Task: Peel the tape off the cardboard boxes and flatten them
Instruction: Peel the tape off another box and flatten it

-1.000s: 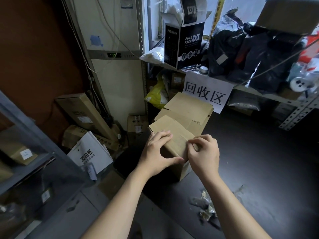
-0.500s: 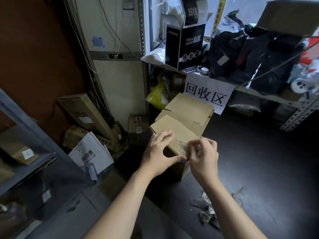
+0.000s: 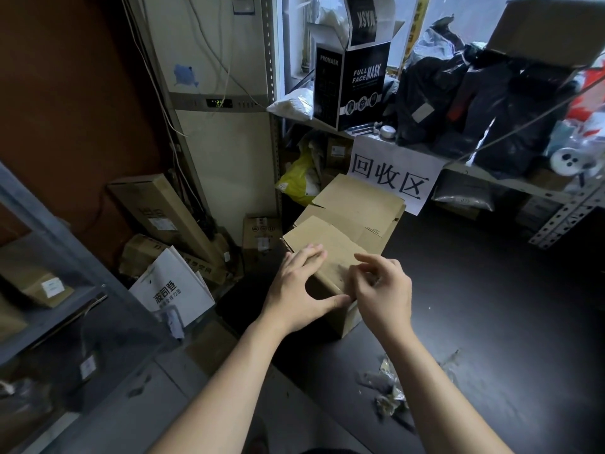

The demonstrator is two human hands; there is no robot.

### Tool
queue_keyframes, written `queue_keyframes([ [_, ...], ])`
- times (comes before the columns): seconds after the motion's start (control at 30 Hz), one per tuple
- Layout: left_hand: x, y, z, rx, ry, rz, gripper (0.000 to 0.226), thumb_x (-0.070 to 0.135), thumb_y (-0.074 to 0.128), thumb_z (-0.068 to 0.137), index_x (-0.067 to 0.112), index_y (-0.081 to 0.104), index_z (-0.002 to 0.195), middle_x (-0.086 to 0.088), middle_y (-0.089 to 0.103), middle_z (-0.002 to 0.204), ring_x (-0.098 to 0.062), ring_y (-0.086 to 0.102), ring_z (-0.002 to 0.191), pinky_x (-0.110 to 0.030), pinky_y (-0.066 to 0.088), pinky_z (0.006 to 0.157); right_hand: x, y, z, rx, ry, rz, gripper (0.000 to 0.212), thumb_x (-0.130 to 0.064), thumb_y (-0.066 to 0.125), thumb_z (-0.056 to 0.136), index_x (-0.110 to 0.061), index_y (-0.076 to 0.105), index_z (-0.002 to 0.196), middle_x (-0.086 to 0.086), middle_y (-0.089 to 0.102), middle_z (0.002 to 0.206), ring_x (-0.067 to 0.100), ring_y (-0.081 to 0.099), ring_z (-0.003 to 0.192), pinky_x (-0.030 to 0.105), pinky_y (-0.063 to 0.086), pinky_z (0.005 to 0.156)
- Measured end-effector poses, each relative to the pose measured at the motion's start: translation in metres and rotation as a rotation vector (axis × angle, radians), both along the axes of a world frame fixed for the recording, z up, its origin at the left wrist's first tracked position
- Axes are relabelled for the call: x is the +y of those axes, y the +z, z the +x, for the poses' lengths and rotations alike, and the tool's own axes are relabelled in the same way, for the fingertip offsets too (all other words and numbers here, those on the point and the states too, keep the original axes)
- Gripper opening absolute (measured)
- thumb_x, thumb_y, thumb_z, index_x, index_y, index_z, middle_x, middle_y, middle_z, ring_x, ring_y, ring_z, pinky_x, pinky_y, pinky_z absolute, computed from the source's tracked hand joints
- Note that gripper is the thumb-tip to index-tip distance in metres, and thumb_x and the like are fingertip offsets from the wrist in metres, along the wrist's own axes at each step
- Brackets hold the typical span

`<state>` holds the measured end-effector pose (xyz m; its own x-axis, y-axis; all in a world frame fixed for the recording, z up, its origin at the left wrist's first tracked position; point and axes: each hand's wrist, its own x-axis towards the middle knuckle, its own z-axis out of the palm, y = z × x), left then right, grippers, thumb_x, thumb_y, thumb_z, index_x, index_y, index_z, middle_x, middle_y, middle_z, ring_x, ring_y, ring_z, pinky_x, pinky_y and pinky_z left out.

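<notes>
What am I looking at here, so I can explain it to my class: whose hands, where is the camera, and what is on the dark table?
There is no machine: a person wears a camera on the head, looking down at their own bare hands. The left hand steadies a small cardboard box on the dark table. The right hand pinches at clear tape on the box top. A second cardboard box sits just behind. Crumpled tape scraps lie nearer the person. A paper sign hangs from the shelf behind.
</notes>
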<state>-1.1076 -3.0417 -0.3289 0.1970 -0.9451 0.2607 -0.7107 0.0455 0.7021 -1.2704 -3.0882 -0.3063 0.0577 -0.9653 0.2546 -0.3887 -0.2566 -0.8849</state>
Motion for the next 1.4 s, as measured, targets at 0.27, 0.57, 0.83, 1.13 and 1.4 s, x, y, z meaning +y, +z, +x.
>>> queue_keyframes([
  [0.27, -0.005, 0.010, 0.003, 0.050, 0.032, 0.115, 0.115, 0.093, 0.062, 0.060, 0.025, 0.048, 0.152, 0.024, 0.031, 0.159, -0.005, 0.019, 0.151, -0.045, 0.023, 0.125, 0.006, 0.012, -0.021, -0.254, -0.042, 0.067, 0.018, -0.007, 0.074, 0.090, -0.025, 0.074, 0.091, -0.007, 0.074, 0.084, 0.009, 0.070, 0.086, 0.027, 0.054, 0.081],
  [0.57, -0.004, 0.005, -0.016, 0.006, 0.064, 0.074, 0.100, 0.067, 0.078, 0.072, 0.019, 0.045, 0.153, 0.018, 0.031, 0.161, 0.000, 0.016, 0.149, -0.034, 0.019, 0.126, 0.020, -0.006, -0.046, -0.187, -0.034, 0.085, 0.034, 0.002, 0.064, 0.092, -0.026, 0.078, 0.107, -0.013, 0.071, 0.100, 0.003, 0.067, 0.090, 0.013, 0.053, 0.079],
  [0.83, 0.000, 0.004, -0.025, -0.154, 0.047, 0.084, 0.115, 0.090, 0.056, 0.068, 0.019, 0.036, 0.157, 0.014, 0.022, 0.166, 0.004, 0.008, 0.152, -0.042, 0.007, 0.128, 0.018, -0.018, -0.050, 0.078, -0.019, -0.095, 0.020, -0.008, 0.082, 0.086, -0.016, 0.081, 0.104, -0.012, 0.058, 0.090, 0.000, 0.062, 0.082, 0.006, 0.046, 0.071],
  [1.13, 0.002, 0.007, -0.043, -0.207, 0.149, 0.090, 0.113, 0.088, 0.061, 0.068, 0.021, 0.038, 0.156, 0.015, 0.024, 0.166, 0.001, 0.012, 0.152, -0.039, -0.003, 0.128, 0.030, -0.020, -0.067, 0.061, -0.030, -0.065, 0.010, -0.016, 0.085, 0.084, -0.025, 0.083, 0.088, -0.010, 0.060, 0.077, 0.005, 0.062, 0.072, 0.012, 0.043, 0.061],
  [1.4, 0.009, 0.004, -0.058, -0.219, 0.226, 0.058, 0.124, 0.100, 0.043, 0.059, 0.022, 0.042, 0.154, 0.013, 0.030, 0.164, -0.003, 0.019, 0.152, -0.040, -0.005, 0.127, 0.040, -0.017, -0.082, 0.063, 0.032, -0.034, 0.004, -0.027, 0.084, 0.085, -0.029, 0.084, 0.088, -0.006, 0.056, 0.068, 0.006, 0.058, 0.067, 0.021, 0.041, 0.057],
])
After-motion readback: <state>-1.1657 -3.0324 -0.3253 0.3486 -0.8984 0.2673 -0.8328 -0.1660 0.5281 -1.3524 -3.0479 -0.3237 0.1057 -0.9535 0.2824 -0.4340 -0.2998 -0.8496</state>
